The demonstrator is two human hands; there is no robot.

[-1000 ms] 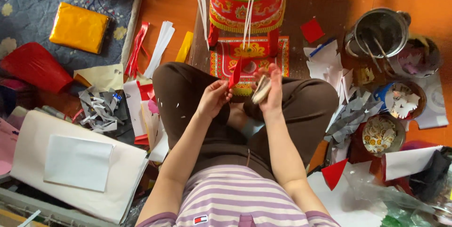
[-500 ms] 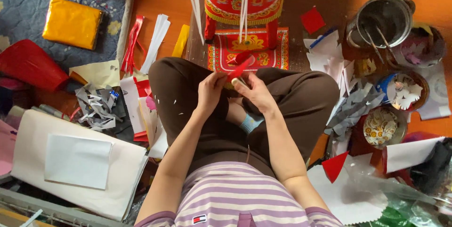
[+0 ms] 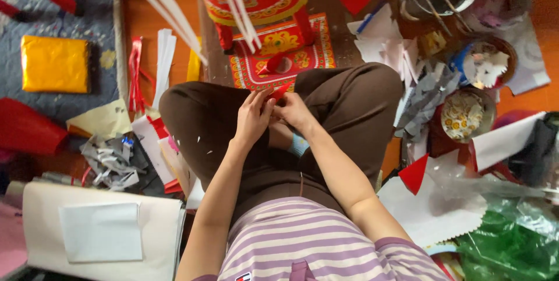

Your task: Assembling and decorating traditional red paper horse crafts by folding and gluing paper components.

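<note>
Sitting cross-legged, the person is pinching a small red paper strip (image 3: 280, 90) between the fingertips of the left hand (image 3: 254, 119) and the right hand (image 3: 294, 112), both pressed together on it just above the knees, close in front of the red and gold patterned paper base (image 3: 303, 54). The thin strip is looking easy to tear or crease if the fingers are pulling apart too hard. Room is tight: white bamboo sticks (image 3: 169, 19) are slanting overhead, paper scraps are crowding both sides.
</note>
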